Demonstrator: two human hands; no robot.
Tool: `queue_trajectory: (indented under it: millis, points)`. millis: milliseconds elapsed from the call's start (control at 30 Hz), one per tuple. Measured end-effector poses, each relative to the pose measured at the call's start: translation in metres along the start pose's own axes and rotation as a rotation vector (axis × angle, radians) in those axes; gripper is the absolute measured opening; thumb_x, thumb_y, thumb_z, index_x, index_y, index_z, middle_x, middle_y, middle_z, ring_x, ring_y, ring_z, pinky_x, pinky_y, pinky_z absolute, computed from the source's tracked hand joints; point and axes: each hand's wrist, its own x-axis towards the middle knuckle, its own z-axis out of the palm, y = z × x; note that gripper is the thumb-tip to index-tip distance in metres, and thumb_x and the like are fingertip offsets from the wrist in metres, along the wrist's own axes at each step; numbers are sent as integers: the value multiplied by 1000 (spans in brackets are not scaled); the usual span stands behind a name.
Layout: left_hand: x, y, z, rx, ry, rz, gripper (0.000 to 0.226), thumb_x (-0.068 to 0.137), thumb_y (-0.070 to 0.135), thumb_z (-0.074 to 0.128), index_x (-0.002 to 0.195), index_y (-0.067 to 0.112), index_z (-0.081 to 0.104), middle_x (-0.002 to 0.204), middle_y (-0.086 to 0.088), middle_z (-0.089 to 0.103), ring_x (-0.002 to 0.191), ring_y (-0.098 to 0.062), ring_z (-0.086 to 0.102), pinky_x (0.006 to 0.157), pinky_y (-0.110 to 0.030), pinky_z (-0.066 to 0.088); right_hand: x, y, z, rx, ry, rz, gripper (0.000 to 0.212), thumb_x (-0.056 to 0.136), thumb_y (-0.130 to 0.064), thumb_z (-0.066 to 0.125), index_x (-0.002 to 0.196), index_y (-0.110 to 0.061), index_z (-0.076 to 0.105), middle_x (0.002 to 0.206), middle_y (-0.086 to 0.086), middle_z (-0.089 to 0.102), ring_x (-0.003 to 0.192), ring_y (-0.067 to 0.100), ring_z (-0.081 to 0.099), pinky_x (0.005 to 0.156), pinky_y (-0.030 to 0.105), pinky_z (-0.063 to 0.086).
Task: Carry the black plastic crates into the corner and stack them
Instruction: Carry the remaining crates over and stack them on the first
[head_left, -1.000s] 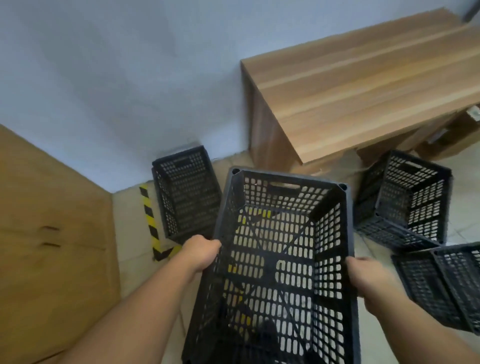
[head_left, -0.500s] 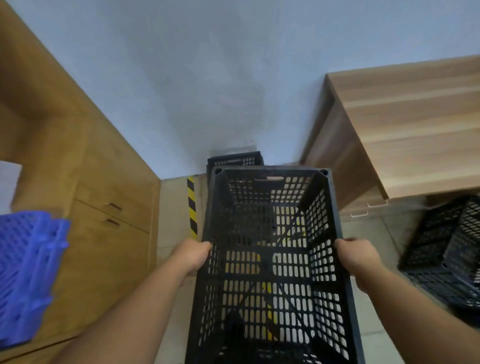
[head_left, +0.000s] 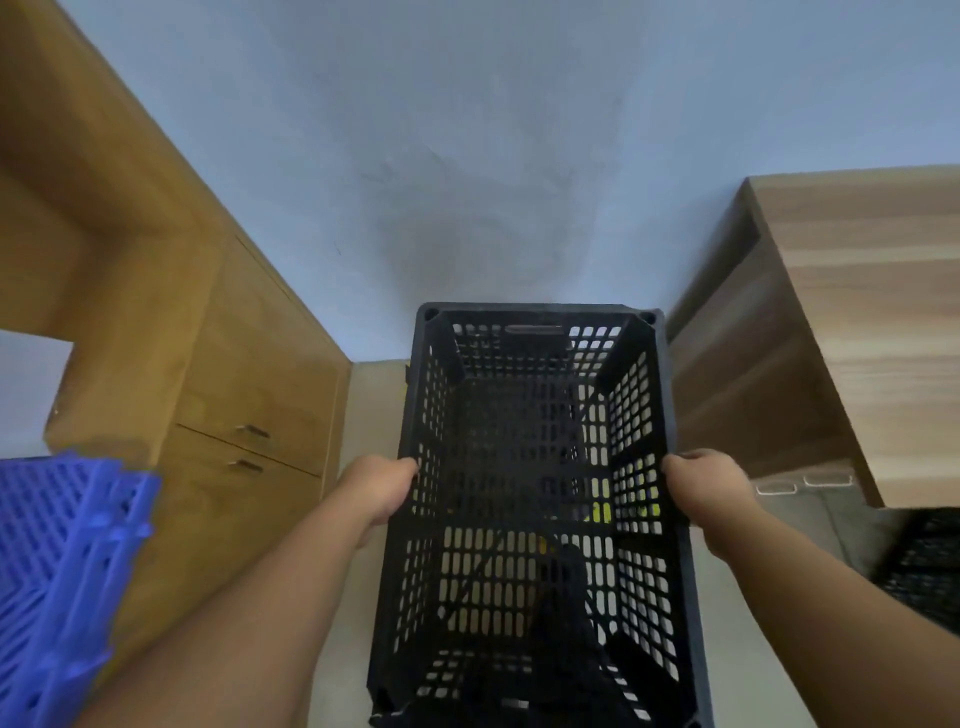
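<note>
I hold a black perforated plastic crate (head_left: 535, 467) in front of me, open side up, its far end close to the blue-grey wall. My left hand (head_left: 376, 493) grips its left long rim and my right hand (head_left: 706, 488) grips its right long rim. Through the holes in its floor I see dark mesh below, which may be the crate standing in the corner; I cannot tell whether the two touch. Part of another black crate (head_left: 924, 566) lies on the floor at the right edge.
A wooden cabinet (head_left: 244, 415) with two small handles stands on the left. A wooden table (head_left: 857, 322) stands on the right. Blue plastic crates (head_left: 57, 582) fill the lower left. The wall (head_left: 467, 182) is straight ahead.
I have turned left and stepped toward the wall with the crate. It now covers the corner crate and the yellow-black floor tape. The crates on the right have slid almost out of view.
</note>
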Motion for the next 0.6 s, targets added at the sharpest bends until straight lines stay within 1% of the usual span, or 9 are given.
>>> queue_trajectory:
  millis: [100,267,300,400,467,533,600]
  points:
    - [21,25,8,-35,12,-36,31,102,39,60,110,11,71,105,-12,81,101,-33,77,102,-52,60,35,-19,-2,-18,-44,6,31,94,-25,56,114,-6,70,97,14,73,91,36,70,89,52,60]
    - [52,58,18,-83,29,-81,27,106,31,59,108,8,73,105,-15,81,103,-34,77,103,-53,60,85,-46,-4,-38,-99,-4,26,92,-27,56,100,-8,71,87,14,75,85,38,71,81,57,62]
    - [59,64,19,-87,31,-94,27,105,30,59,108,8,73,105,-15,82,103,-34,77,103,-53,60,95,-52,-4,-46,-118,-7,25,94,-28,56,102,-9,70,88,14,74,85,38,71,81,57,62]
    - [80,81,24,-97,34,-115,28,105,32,60,111,9,73,104,-14,82,103,-34,77,103,-54,60,125,-69,-2,-71,-155,-5,30,97,-32,56,116,-11,68,99,13,74,94,37,71,87,57,60]
    - [95,92,27,-93,25,-121,29,104,33,60,109,8,74,104,-14,82,102,-34,77,103,-54,59,144,-80,2,-83,-159,-9,32,98,-33,56,117,-11,67,103,13,73,97,37,70,88,56,59]
    - [113,99,31,-76,31,-130,34,99,37,60,109,8,74,104,-14,82,102,-35,77,102,-54,59,162,-89,11,-91,-159,-8,33,99,-32,57,121,-11,67,108,14,73,101,36,70,92,54,58]
    - [133,106,35,-64,24,-134,33,101,36,59,109,8,73,105,-15,81,103,-35,76,103,-54,58,183,-97,22,-82,-159,-7,33,98,-29,57,121,-8,68,109,15,73,103,37,69,95,52,57]
